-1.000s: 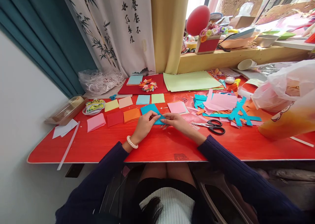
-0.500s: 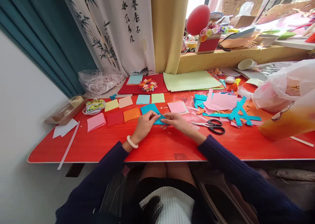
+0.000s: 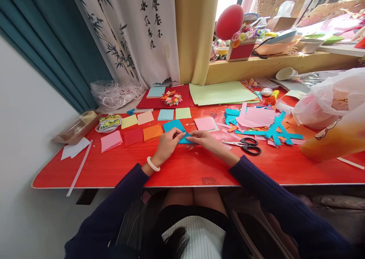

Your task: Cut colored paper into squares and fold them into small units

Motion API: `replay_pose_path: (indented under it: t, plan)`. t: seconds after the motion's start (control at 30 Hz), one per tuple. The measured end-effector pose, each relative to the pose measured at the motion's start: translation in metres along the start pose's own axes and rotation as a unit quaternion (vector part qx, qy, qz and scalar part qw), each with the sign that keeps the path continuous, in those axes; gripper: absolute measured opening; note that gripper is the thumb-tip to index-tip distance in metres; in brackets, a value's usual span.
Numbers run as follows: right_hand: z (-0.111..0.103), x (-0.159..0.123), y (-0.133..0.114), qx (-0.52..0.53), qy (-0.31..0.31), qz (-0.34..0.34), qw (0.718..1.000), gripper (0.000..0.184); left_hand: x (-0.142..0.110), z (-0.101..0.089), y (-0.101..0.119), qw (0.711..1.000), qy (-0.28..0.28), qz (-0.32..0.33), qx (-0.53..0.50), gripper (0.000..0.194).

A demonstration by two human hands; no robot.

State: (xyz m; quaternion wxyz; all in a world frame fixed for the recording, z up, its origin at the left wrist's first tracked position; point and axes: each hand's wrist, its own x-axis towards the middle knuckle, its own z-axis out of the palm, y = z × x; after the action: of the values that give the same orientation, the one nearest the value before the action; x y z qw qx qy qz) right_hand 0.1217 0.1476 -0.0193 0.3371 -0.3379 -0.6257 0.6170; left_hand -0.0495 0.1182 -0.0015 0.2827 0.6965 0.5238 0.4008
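Note:
Between my two hands is a small folded piece of blue paper [image 3: 184,139], held low over the table's middle. My left hand [image 3: 169,140] pinches its left side with thumb and forefinger. Its right side is gripped by the fingers of my right hand [image 3: 202,138], with the thumb on top. Part of the piece is hidden by my fingers. Just behind it lies a stack of blue paper squares [image 3: 172,126]. An orange stack [image 3: 154,133] is left of my left hand, and a pink stack [image 3: 206,123] is behind my right hand.
Black-handled scissors [image 3: 247,146] lie right of my right hand. Pink and blue paper scraps [image 3: 256,118] are heaped beyond them. An orange drink bottle [image 3: 330,141] and a white plastic bag [image 3: 325,95] stand far right. Large green sheets [image 3: 222,93] lie at the back of the red table [image 3: 176,171].
Hardly anything differs. Both hands stay on the blue paper in the same place, with only a slight shift of the fingers.

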Motion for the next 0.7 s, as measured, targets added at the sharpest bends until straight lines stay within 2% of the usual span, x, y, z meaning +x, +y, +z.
replay_pose_path:
  t: [0.17, 0.3, 0.53, 0.7]
  plan:
    - [0.002, -0.001, -0.002, -0.007, 0.000, -0.008, 1.000, 0.027, 0.000, 0.001, -0.001, 1.000, -0.004, -0.012, -0.016, 0.027]
    - [0.004, -0.002, -0.002, -0.028, 0.005, -0.023, 0.999, 0.028, 0.002, 0.000, -0.005, 0.998, -0.029, -0.036, -0.041, 0.028]
    - [0.001, -0.001, 0.004, -0.076, 0.009, -0.048, 0.996, 0.026, 0.007, -0.003, -0.014, 0.977, -0.152, -0.112, -0.096, 0.039]
    - [0.003, -0.002, 0.002, -0.100, 0.007, -0.062, 0.993, 0.018, 0.005, -0.004, -0.011, 0.958, -0.211, -0.159, -0.108, 0.042]
